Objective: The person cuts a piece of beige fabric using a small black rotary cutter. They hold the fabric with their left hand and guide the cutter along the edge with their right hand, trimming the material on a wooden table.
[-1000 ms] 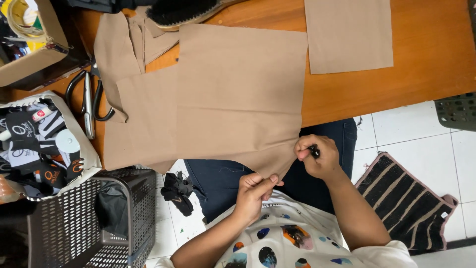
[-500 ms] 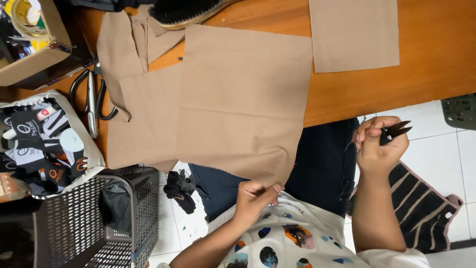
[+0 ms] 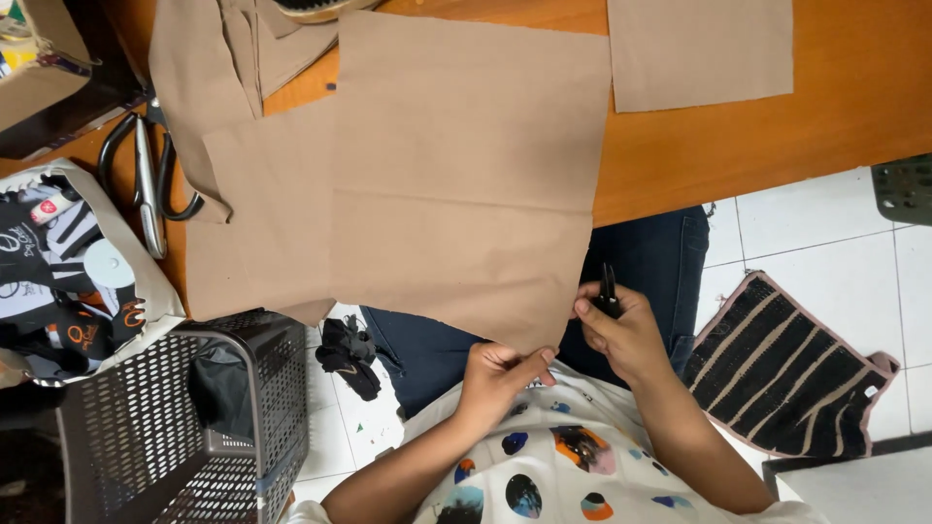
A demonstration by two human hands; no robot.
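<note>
Orange table [image 3: 757, 146], left hand [image 3: 495, 374] pinching tan fabric [image 3: 466, 184]

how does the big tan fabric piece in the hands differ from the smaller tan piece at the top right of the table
The big tan fabric piece is larger and hangs over the table edge, pinched at its corner by the left hand, next to the right hand with its small black snips. The smaller tan piece lies flat, untouched. Both are plain tan cloth.

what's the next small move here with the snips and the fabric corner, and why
Probably bring the thread snips in the right hand to the tan fabric corner pinched by the left hand: the blades sit just beside that hanging edge.
</note>
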